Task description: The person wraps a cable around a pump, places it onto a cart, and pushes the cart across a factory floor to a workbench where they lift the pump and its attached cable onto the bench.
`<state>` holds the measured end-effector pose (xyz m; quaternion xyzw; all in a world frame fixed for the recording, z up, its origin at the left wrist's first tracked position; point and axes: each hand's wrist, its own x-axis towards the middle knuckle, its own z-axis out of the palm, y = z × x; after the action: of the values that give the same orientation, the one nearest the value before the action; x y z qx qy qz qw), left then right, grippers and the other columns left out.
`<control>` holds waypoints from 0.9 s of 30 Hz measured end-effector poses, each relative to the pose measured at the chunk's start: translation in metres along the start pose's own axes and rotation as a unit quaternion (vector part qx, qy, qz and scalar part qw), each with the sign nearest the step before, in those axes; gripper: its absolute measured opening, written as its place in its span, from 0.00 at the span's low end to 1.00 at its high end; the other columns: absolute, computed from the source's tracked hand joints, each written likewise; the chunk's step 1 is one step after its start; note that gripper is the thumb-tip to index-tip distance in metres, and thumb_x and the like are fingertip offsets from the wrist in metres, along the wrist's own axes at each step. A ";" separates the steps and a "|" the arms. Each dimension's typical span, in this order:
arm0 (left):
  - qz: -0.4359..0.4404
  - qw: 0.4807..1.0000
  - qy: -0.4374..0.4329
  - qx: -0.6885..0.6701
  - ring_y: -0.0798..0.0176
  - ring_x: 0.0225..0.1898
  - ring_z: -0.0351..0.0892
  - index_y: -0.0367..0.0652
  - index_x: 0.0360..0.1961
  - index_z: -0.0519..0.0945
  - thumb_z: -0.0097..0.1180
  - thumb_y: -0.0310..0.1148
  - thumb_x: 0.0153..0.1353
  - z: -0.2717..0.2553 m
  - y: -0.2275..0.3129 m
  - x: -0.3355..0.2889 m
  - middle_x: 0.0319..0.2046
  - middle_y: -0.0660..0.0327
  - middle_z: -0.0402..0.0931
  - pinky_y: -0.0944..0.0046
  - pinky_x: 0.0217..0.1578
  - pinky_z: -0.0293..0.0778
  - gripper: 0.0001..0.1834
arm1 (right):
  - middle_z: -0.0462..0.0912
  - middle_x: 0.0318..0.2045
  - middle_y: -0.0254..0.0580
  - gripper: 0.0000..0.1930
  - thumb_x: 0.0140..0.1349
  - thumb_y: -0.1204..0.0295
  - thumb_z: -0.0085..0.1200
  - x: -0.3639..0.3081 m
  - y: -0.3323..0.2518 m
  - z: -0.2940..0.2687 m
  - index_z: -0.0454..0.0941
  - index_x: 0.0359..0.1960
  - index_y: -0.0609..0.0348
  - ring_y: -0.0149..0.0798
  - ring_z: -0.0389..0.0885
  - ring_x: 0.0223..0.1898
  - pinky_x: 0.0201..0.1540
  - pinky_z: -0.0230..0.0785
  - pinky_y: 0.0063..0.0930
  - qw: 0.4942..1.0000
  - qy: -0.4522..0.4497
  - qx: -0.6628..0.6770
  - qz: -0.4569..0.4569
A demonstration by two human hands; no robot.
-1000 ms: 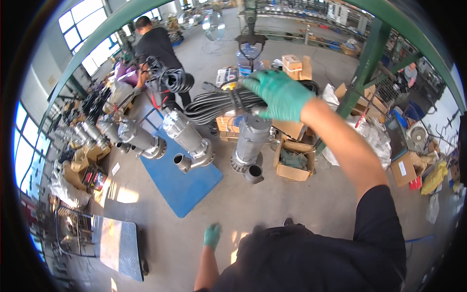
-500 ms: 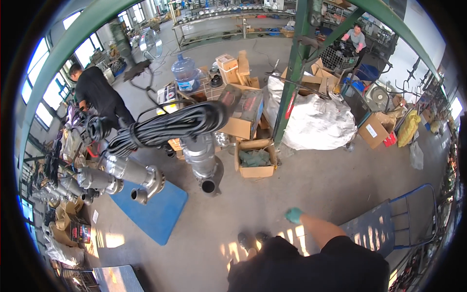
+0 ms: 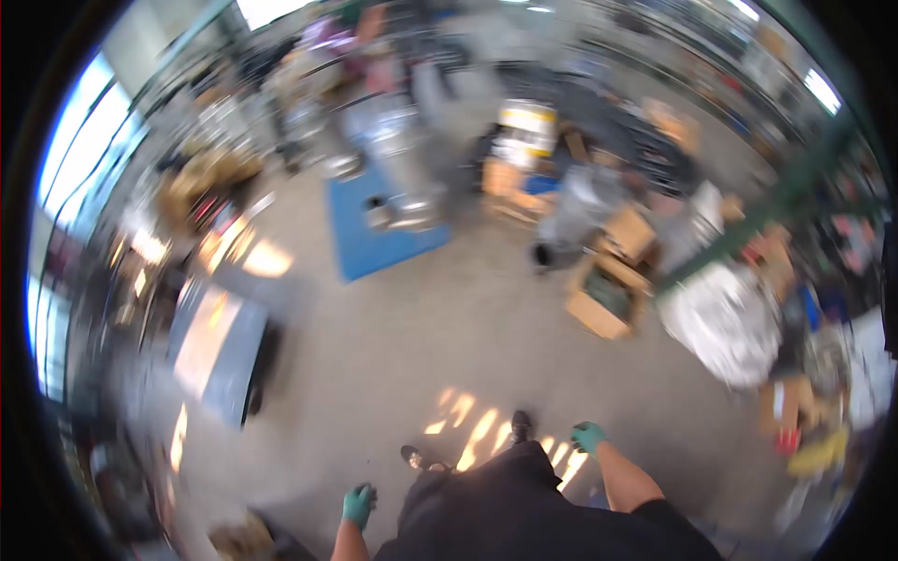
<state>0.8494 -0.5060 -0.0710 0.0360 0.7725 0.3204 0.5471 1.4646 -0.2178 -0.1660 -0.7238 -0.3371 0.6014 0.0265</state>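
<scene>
Here left hand (image 3: 357,506) and right hand (image 3: 588,437), green-gloved, hang empty beside hips, fingers pointing floorward; grip unclear.

**Workshop floor, seen from above, motion-blurred**

Left hand (image 3: 358,505), green-gloved, hanging at the side, holding nothing. Right hand (image 3: 588,437), green-gloved, likewise free, above bare concrete floor (image 3: 449,327) with sunlight patches. Blue mat (image 3: 374,234) further off, bearing grey metal pump bodies (image 3: 407,201). Open cardboard box (image 3: 608,299) to the right; white plastic-wrapped bundle (image 3: 730,323) beside it. Flat grey cart (image 3: 220,346) at left. Finer detail lost to blur.
</scene>
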 end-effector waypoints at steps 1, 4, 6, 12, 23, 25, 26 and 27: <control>0.043 0.999 0.013 -0.026 0.58 0.42 0.86 0.36 0.60 0.80 0.56 0.40 0.74 -0.012 -0.006 -0.003 0.45 0.54 0.86 0.57 0.39 0.82 0.21 | 0.88 0.38 0.43 0.15 0.71 0.67 0.57 0.001 -0.028 0.011 0.81 0.57 0.55 0.40 0.87 0.31 0.32 0.83 0.38 0.999 0.004 0.045 -0.015; 0.031 0.992 0.075 -0.095 0.60 0.41 0.86 0.36 0.61 0.80 0.55 0.36 0.75 -0.061 -0.045 -0.004 0.47 0.54 0.87 0.58 0.39 0.82 0.20 | 0.87 0.36 0.43 0.12 0.74 0.71 0.54 -0.023 -0.087 0.059 0.81 0.55 0.57 0.41 0.87 0.29 0.30 0.82 0.36 0.997 0.006 0.081 -0.016; 0.015 0.983 0.094 -0.156 0.60 0.41 0.86 0.36 0.62 0.79 0.54 0.35 0.75 -0.097 -0.077 -0.002 0.47 0.55 0.87 0.59 0.37 0.82 0.20 | 0.87 0.38 0.45 0.12 0.74 0.70 0.54 -0.032 -0.110 0.104 0.79 0.55 0.57 0.43 0.88 0.31 0.32 0.83 0.39 1.000 -0.014 0.017 -0.021; -0.211 0.936 0.138 -0.247 0.44 0.49 0.87 0.39 0.59 0.78 0.51 0.37 0.77 -0.169 -0.181 0.003 0.54 0.48 0.85 0.43 0.44 0.83 0.17 | 0.88 0.44 0.51 0.19 0.72 0.72 0.53 -0.078 -0.181 0.222 0.76 0.63 0.64 0.46 0.89 0.37 0.38 0.84 0.40 0.982 -0.083 -0.166 -0.041; -0.105 0.855 0.294 -0.413 0.54 0.49 0.86 0.35 0.61 0.79 0.51 0.38 0.77 -0.274 -0.157 -0.060 0.52 0.50 0.85 0.55 0.47 0.82 0.20 | 0.86 0.35 0.52 0.11 0.71 0.69 0.54 0.041 -0.297 0.482 0.81 0.49 0.62 0.50 0.86 0.27 0.30 0.81 0.49 0.868 -0.149 -0.465 0.097; -0.141 0.831 0.319 -0.433 0.55 0.49 0.87 0.36 0.62 0.78 0.51 0.37 0.77 -0.267 -0.168 -0.070 0.52 0.51 0.85 0.55 0.48 0.83 0.20 | 0.86 0.28 0.49 0.09 0.69 0.70 0.54 0.104 -0.349 0.566 0.84 0.43 0.59 0.48 0.84 0.24 0.28 0.79 0.50 0.754 -0.169 -0.634 0.030; -0.173 0.821 0.316 -0.442 0.54 0.50 0.86 0.37 0.62 0.78 0.51 0.36 0.77 -0.263 -0.176 -0.070 0.53 0.52 0.85 0.54 0.49 0.83 0.20 | 0.86 0.31 0.49 0.10 0.69 0.69 0.54 0.139 -0.382 0.616 0.83 0.47 0.58 0.47 0.84 0.25 0.28 0.79 0.48 0.735 -0.196 -0.645 -0.068; -0.202 0.812 0.314 -0.449 0.53 0.51 0.86 0.38 0.63 0.77 0.50 0.36 0.77 -0.260 -0.184 -0.068 0.54 0.52 0.84 0.54 0.50 0.83 0.20 | 0.87 0.34 0.48 0.13 0.70 0.69 0.53 0.157 -0.413 0.667 0.82 0.52 0.56 0.47 0.85 0.26 0.27 0.79 0.45 0.709 -0.226 -0.647 -0.167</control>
<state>0.7052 -0.7982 -0.0627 -0.4726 0.6624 0.5079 0.2825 0.6911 -0.0620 -0.3003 -0.3382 -0.7546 0.3678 -0.4254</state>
